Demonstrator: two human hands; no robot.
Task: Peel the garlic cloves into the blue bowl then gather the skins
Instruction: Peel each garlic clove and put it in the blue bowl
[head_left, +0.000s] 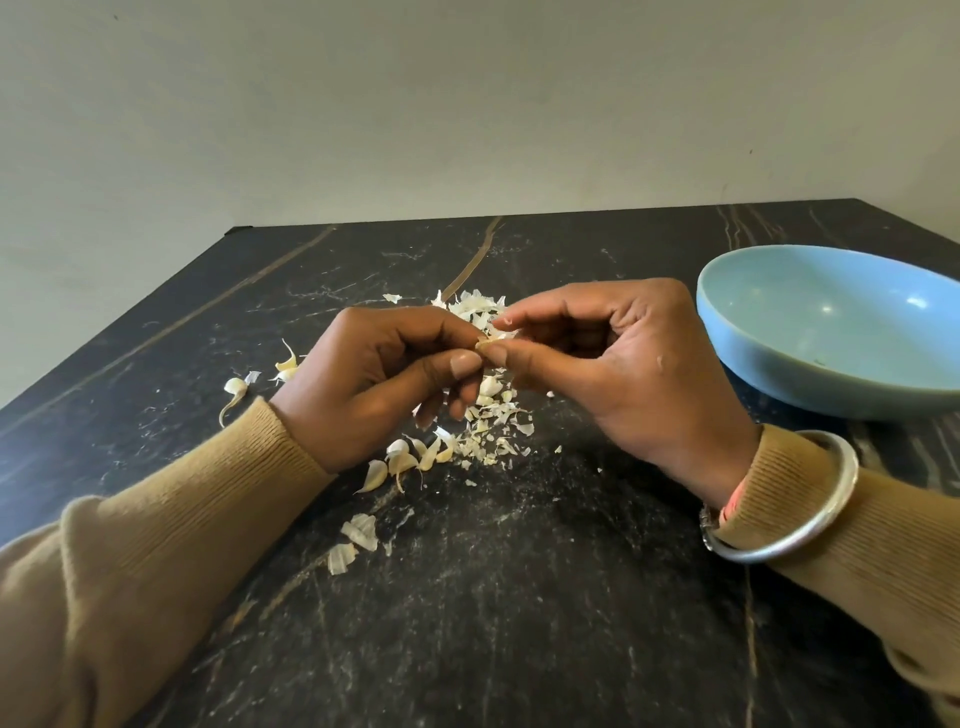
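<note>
— Tan ribbed sleeves (171, 545) fill both lower corners of the frame. The one at the lower right carries a silver bangle (795, 499) at its cuff.

— And the hands?

— Both meet at the middle of the frame, raised above the dark veined surface (519, 597). The left hand (374, 379) and the right hand (613, 364) each pinch the same 1 small garlic clove (488, 342) between thumb and forefinger. Their other fingers are curled in.

— Is that clove peeled?

— I cannot tell. Only a pale sliver shows between the fingertips.

— Where is the blue bowl?

— The blue bowl (753, 358) stands on the surface at the right edge of the frame, near the right hand. The frame edge cuts part of it off.

— What about the skins?

— A loose pile of skins (493, 421) lies on the surface at the middle of the frame, under and behind the hands. Several unpeeled cloves (400, 460) lie at its lower left, near the left wrist. A few more lie further left. 2 larger papery pieces (358, 530) lie apart from the pile, toward the lower middle of the frame.

— And behind all that?

— A plain pale wall (415, 104) fills the upper part of the frame.
</note>
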